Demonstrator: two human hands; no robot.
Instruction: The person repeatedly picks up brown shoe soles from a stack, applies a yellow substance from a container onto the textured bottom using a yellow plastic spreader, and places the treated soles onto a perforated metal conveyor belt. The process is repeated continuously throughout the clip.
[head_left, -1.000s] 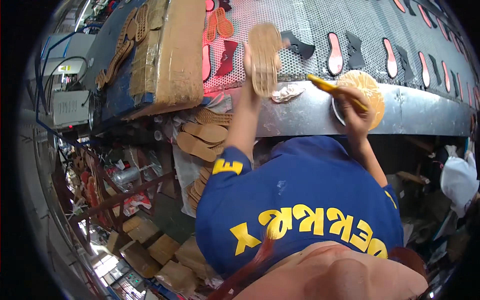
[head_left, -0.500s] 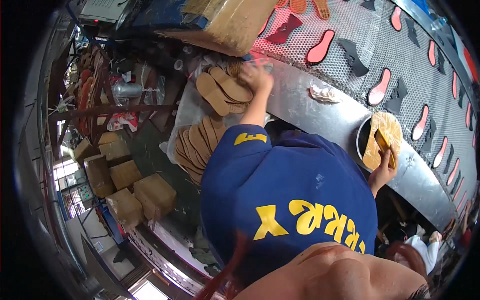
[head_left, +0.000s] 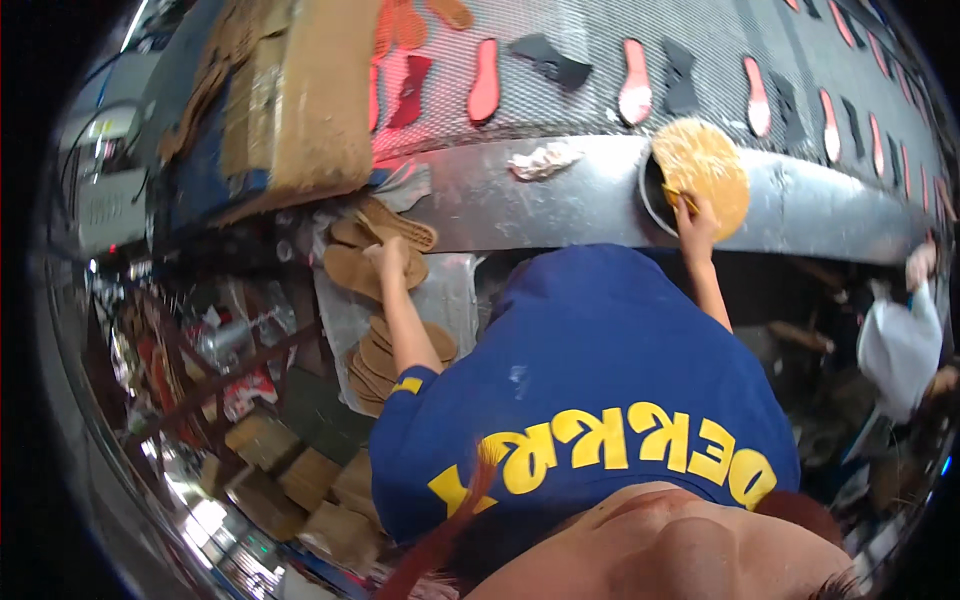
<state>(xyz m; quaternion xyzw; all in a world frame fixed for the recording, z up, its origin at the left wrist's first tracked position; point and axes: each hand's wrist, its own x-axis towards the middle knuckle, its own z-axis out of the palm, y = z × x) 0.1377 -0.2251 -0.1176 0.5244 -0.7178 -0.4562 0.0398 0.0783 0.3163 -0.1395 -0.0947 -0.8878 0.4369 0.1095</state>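
Your left hand (head_left: 391, 258) touches the tan soles (head_left: 351, 272) at ten o'clock, grip unclear; your right hand (head_left: 701, 220) holds a yellow tool (head_left: 677, 195) at two. Soles look light, bendy; pinch one edge.

From my station I am losing the working end of the yellow tool (head_left: 681, 197) held in the right hand (head_left: 699, 222), while a yellow round piece (head_left: 718, 165) is hiding part of the container (head_left: 652, 208). On the left, the left hand (head_left: 391, 258) is covering part of the tan soles (head_left: 352, 272), and I am not making out its fingertips. The far edge is cutting off the cardboard box (head_left: 325, 110) and orange soles (head_left: 408, 26), and a co-worker's hand (head_left: 921, 262) at far right is showing too small and blurred to read.
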